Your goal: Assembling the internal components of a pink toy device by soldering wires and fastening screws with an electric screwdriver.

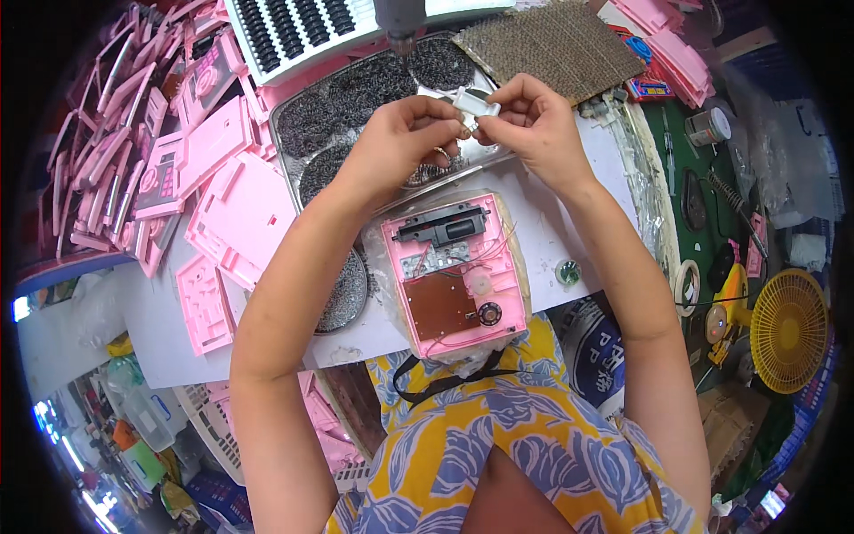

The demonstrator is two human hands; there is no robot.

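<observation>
Over a metal tray (283, 169) heaped with small dark parts, my two hands meet. My right hand (541, 129) pinches a small white plastic part (476, 104) between thumb and fingers. The fingers of my left hand (400, 142) are closed right beside it, around something tiny and shiny that is mostly hidden. Below them, close to my body, lies an open pink plastic casing (507, 289) on a wrapped pad. Inside it sit a black mechanism (445, 227), a brown circuit board (438, 304), a round black part (489, 313) and thin wires.
An electric screwdriver (400, 20) hangs above the tray. Pink casings (240, 214) pile up at the left. A white rack (267, 58) of black parts stands behind, near corrugated cardboard (551, 49). A dark dish (345, 298) holds small metal bits. A yellow fan (789, 331) is at right.
</observation>
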